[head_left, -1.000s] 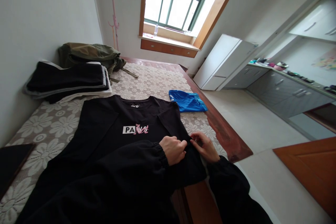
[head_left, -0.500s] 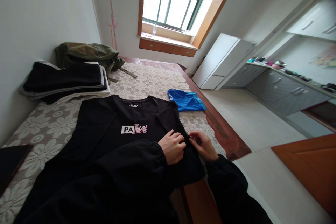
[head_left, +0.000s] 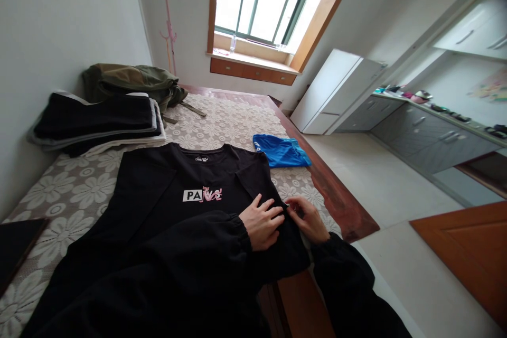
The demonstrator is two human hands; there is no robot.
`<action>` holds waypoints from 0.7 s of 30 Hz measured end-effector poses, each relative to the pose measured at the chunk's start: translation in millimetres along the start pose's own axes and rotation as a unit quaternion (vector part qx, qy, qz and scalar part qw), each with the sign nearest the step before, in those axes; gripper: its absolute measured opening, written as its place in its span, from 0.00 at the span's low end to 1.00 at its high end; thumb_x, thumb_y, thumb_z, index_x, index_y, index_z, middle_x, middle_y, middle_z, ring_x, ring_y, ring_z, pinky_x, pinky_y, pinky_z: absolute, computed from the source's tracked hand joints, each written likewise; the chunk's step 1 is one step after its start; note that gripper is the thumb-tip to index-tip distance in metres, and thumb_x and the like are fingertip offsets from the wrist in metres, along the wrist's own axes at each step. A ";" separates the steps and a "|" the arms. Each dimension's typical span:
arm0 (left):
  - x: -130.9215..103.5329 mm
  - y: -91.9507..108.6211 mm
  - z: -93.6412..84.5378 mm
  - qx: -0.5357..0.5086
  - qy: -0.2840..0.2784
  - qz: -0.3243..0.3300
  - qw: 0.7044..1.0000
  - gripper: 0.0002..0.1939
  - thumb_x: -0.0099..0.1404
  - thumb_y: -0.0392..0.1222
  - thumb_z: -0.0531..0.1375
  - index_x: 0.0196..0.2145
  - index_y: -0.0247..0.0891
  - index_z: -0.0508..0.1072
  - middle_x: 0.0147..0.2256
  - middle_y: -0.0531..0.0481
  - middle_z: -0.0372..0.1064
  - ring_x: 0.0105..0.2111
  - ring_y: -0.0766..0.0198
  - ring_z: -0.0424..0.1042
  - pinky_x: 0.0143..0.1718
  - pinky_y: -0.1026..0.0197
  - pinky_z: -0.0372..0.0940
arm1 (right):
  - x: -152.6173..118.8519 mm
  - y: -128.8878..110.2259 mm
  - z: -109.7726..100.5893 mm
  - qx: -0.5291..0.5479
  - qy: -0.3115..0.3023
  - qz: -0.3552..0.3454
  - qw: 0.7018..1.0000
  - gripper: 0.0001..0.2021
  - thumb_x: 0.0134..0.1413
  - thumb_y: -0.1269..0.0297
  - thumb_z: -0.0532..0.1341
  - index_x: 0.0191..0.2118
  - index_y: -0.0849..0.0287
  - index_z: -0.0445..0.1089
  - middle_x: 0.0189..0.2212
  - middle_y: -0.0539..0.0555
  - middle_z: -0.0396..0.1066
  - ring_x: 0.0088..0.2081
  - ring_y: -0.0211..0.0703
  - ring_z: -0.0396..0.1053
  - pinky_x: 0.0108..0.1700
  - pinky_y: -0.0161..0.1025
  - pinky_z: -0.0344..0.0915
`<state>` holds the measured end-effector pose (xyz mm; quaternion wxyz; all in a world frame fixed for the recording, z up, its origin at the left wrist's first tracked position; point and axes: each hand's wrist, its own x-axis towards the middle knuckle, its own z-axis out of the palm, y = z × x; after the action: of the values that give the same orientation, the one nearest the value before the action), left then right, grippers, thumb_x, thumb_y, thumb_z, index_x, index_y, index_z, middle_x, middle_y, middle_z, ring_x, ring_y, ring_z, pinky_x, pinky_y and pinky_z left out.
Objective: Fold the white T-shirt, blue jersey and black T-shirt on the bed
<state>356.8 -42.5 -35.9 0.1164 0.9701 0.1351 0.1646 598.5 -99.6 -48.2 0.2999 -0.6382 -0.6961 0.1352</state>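
A black T-shirt [head_left: 209, 174] with a "PAWS" print and a pink cartoon figure lies spread on the table, front side up, its sleeves folded inward. My left hand [head_left: 262, 222] rests on the right part of the shirt with its fingers spread. At the shirt's right edge, my right hand [head_left: 308, 220] pinches the black fabric between thumb and fingers. My dark sleeves cover part of the shirt's lower half.
A folded blue garment [head_left: 281, 151] lies beyond the shirt near the table's right edge. Folded black, grey and white clothes [head_left: 99, 119] are stacked at the left, before an olive backpack [head_left: 134, 82]. A floral lace tablecloth [head_left: 214, 119] covers the table. A wooden chair [head_left: 467, 259] stands right.
My left hand's fingers have spread out and flattened on the shirt. My right hand stays at the shirt's edge almost unmoved.
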 end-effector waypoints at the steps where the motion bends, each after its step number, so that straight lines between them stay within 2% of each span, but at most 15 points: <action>1: -0.1 0.5 -0.6 0.002 0.001 -0.007 1.000 0.24 0.71 0.49 0.55 0.61 0.38 0.69 0.63 0.40 0.67 0.65 0.41 0.60 0.63 0.29 0.56 | 0.0 -0.2 0.1 -0.002 -0.001 0.002 1.000 0.09 0.63 0.61 0.59 0.46 0.52 0.72 0.34 0.52 0.72 0.35 0.46 0.68 0.42 0.46 0.66; 7: 0.9 -0.4 -3.5 0.000 0.004 -0.036 0.999 0.18 0.70 0.49 0.56 0.52 0.37 0.72 0.56 0.39 0.70 0.64 0.41 0.61 0.64 0.29 0.54 | -0.2 0.1 0.4 0.000 -0.001 0.010 1.000 0.10 0.64 0.60 0.58 0.46 0.53 0.72 0.34 0.53 0.72 0.34 0.46 0.68 0.41 0.46 0.67; 14: 3.3 -9.1 1.8 -0.029 0.011 -0.030 0.999 0.15 0.70 0.47 0.58 0.52 0.41 0.72 0.55 0.43 0.71 0.62 0.49 0.64 0.66 0.37 0.55 | -0.8 3.8 1.4 0.004 -0.001 0.015 1.000 0.10 0.62 0.61 0.59 0.47 0.53 0.72 0.34 0.52 0.72 0.34 0.46 0.69 0.41 0.46 0.67; 21: 6.4 -6.1 2.6 0.007 0.023 -0.021 0.999 0.08 0.73 0.42 0.55 0.44 0.38 0.73 0.49 0.45 0.74 0.57 0.56 0.69 0.64 0.48 0.58 | -0.4 3.2 0.7 -0.007 -0.004 0.007 1.000 0.10 0.63 0.60 0.59 0.47 0.52 0.73 0.34 0.52 0.72 0.34 0.46 0.69 0.41 0.46 0.67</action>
<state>362.2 -35.3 -38.1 0.1096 0.9638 0.1591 0.1839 600.7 -99.5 -50.7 0.2923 -0.6443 -0.6937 0.1349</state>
